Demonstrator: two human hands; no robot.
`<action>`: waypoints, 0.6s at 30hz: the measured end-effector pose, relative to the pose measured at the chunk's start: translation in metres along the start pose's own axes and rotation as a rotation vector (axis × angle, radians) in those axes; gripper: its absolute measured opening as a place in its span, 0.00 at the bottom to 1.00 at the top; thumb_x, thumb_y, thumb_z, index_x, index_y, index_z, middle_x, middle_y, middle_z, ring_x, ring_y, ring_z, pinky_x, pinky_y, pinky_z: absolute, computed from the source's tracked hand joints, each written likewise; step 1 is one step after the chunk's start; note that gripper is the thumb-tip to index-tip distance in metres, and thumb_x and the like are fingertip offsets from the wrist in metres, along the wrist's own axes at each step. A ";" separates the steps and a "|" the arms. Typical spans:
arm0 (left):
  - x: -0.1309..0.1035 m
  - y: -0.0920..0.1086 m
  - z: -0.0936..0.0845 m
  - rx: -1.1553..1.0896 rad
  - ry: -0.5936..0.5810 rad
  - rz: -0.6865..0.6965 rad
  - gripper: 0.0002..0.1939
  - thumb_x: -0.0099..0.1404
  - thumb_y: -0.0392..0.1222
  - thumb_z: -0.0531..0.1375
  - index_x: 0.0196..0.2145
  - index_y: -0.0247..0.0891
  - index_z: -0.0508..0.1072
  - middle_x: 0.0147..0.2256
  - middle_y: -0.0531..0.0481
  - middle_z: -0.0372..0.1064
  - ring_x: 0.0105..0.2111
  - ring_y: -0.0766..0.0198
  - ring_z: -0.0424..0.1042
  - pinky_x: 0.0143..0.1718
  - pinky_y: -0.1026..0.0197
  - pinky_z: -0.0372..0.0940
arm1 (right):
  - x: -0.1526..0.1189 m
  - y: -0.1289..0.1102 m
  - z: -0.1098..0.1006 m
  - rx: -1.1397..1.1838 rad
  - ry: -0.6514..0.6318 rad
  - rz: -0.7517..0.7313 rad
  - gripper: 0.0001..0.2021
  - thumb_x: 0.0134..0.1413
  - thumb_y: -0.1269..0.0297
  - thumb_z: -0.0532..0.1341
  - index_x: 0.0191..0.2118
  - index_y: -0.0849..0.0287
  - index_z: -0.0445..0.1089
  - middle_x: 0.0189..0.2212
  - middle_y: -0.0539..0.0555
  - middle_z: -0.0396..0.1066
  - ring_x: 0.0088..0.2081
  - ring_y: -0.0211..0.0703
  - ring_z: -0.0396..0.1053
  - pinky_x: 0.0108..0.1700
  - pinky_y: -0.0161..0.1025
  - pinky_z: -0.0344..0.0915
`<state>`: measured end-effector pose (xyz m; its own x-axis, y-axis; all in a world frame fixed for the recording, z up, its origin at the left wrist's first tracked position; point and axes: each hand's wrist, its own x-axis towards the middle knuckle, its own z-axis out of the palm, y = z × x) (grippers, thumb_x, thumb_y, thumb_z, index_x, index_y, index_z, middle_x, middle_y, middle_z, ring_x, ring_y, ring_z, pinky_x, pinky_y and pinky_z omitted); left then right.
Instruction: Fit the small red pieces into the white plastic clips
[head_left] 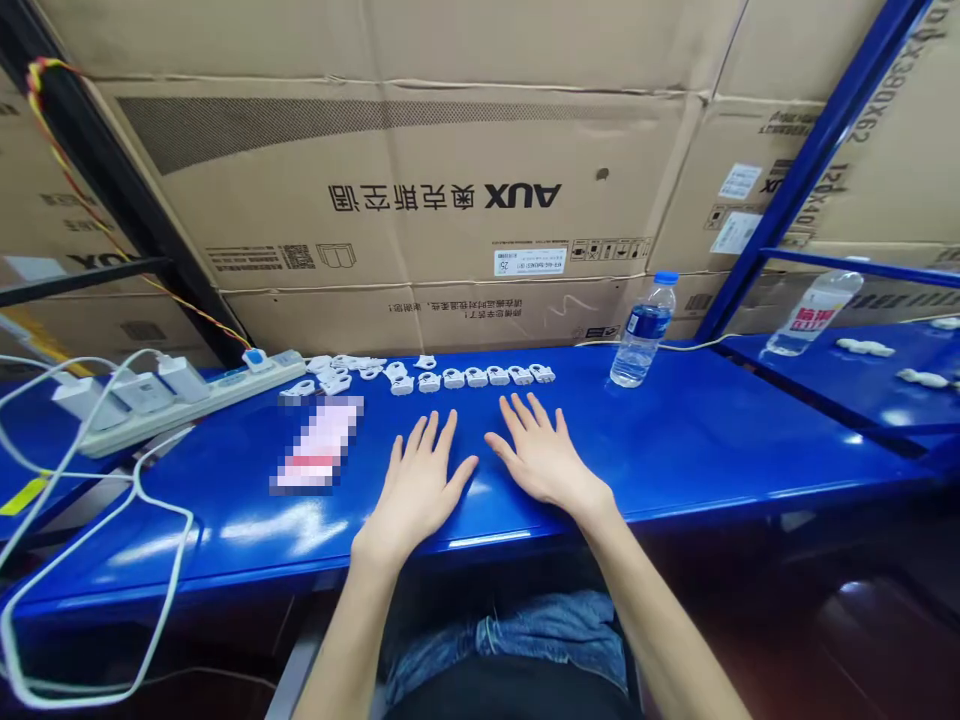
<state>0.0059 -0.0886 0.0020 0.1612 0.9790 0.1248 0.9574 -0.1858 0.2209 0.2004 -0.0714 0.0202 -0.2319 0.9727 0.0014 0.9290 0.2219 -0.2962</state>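
My left hand [420, 485] lies palm down on the blue table [712, 430], fingers spread, holding nothing. To its right, my right hand [541, 455] also rests flat with its fingers apart. Just beyond the fingertips, several small white plastic pieces [475, 377] stand in a row. More white pieces [337, 372] are heaped loosely at the row's left end. A pixelated pink and white flat object [321, 445] is left of my left hand.
A water bottle [645, 330] stands behind and right of my right hand. A power strip [202, 400] with plugged-in chargers and white cables [184, 540] occupies the left side. Cardboard boxes [450, 140] rise behind the table. Another bottle [816, 312] is at the right.
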 end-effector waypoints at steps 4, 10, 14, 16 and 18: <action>0.001 0.002 0.008 0.072 -0.032 -0.001 0.34 0.78 0.59 0.46 0.74 0.43 0.56 0.75 0.42 0.44 0.76 0.46 0.42 0.74 0.33 0.43 | 0.002 0.001 0.008 -0.022 -0.059 0.033 0.39 0.74 0.40 0.37 0.78 0.62 0.41 0.78 0.59 0.33 0.78 0.58 0.27 0.75 0.69 0.29; 0.000 0.004 0.010 0.052 0.013 0.007 0.34 0.78 0.58 0.46 0.74 0.41 0.56 0.75 0.40 0.46 0.76 0.45 0.44 0.73 0.31 0.43 | 0.000 0.003 0.016 -0.024 -0.037 0.035 0.38 0.75 0.42 0.40 0.78 0.61 0.42 0.78 0.60 0.34 0.78 0.59 0.28 0.75 0.69 0.29; 0.000 -0.002 0.011 -0.068 0.012 0.022 0.35 0.77 0.60 0.48 0.73 0.41 0.59 0.74 0.38 0.47 0.76 0.43 0.43 0.73 0.31 0.40 | 0.001 0.007 0.018 0.003 -0.005 0.011 0.38 0.74 0.42 0.42 0.78 0.63 0.45 0.77 0.63 0.37 0.78 0.62 0.30 0.75 0.71 0.29; 0.002 -0.004 0.008 -0.165 0.008 0.023 0.35 0.75 0.60 0.52 0.72 0.41 0.61 0.74 0.37 0.48 0.76 0.43 0.42 0.73 0.30 0.37 | 0.002 0.007 0.017 0.050 0.027 0.001 0.38 0.74 0.42 0.43 0.78 0.63 0.44 0.77 0.63 0.37 0.78 0.61 0.31 0.75 0.71 0.30; 0.005 -0.005 0.000 -0.323 0.013 0.006 0.38 0.71 0.61 0.57 0.71 0.41 0.61 0.73 0.36 0.52 0.75 0.41 0.45 0.73 0.29 0.37 | 0.003 0.004 0.012 0.161 0.127 -0.010 0.39 0.74 0.42 0.44 0.78 0.61 0.39 0.78 0.63 0.36 0.78 0.58 0.31 0.75 0.69 0.31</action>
<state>0.0019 -0.0824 0.0012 0.1613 0.9771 0.1389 0.8307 -0.2104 0.5155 0.1998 -0.0689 0.0075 -0.1933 0.9735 0.1224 0.8664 0.2279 -0.4444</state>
